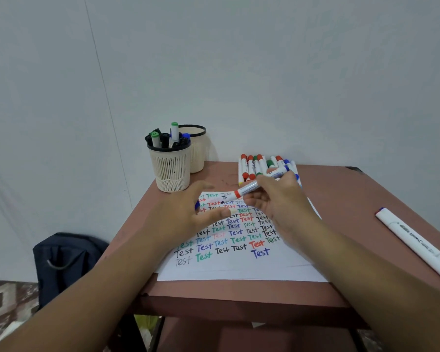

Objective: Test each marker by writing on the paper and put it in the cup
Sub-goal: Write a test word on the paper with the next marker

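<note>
Over the middle of the tabletop (341, 199), the right hand (277, 199) pinches an uncapped marker (254, 186) in a closed grip.

Its dark tip hangs just above the paper (239, 270), which is filled with rows of "Test" in several colours. The left hand (186, 212) holds a blue cap (197, 206) with loosely curled fingers above the paper's left part. At the far left corner stands a cream cup (172, 168) full of markers, a second cup (197, 148) behind it. A pile of markers (259, 166) lies at the far edge; one long marker (414, 245) lies along the right edge. Behind is a pale wall (264, 59); a dark bag (66, 260) sits on the floor, left.
</note>
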Motion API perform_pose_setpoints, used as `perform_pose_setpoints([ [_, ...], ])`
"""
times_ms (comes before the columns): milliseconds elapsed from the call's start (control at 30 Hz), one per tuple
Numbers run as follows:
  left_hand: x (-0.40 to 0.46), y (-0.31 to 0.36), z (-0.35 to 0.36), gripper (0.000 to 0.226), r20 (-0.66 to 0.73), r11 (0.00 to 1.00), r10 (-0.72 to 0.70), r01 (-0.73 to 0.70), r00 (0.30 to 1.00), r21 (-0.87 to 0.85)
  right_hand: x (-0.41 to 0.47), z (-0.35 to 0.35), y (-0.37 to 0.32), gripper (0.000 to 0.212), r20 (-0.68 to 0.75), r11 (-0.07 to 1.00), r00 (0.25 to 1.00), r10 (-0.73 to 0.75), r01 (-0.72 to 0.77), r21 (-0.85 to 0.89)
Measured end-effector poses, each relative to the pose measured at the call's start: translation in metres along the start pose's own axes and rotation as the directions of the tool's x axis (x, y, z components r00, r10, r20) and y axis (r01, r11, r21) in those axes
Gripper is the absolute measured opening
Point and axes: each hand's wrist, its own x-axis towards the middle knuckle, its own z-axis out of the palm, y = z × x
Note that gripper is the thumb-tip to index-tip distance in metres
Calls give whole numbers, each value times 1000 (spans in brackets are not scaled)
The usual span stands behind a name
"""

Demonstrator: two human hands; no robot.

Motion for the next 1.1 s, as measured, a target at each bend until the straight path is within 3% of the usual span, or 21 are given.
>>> perform_pose_setpoints([
  [100, 0, 2, 1, 76, 20, 1000, -8, 8, 1000, -2, -11, -29, -6, 44, 56, 998, 998, -10, 13, -65],
  [267, 2, 6, 3, 70, 24, 995, -21, 18, 999, 99, -33, -68, -11, 21, 41, 979, 997, 63, -54, -198],
  [533, 4, 5, 6, 51, 41, 984, -60, 52, 997, 171, -53, -80, -5, 32, 41, 971, 999, -26, 35, -238],
  [667, 5, 5, 7, 37, 52, 973, -54, 41, 997, 228, -57, -77, -5, 31, 112, 961, 994, 0, 31, -275],
  [1100, 13, -3, 12, 38, 57, 966, -65, 49, 996, 252, -55, -78, -4, 29, 150, 937, 989, 18, 36, -347],
])
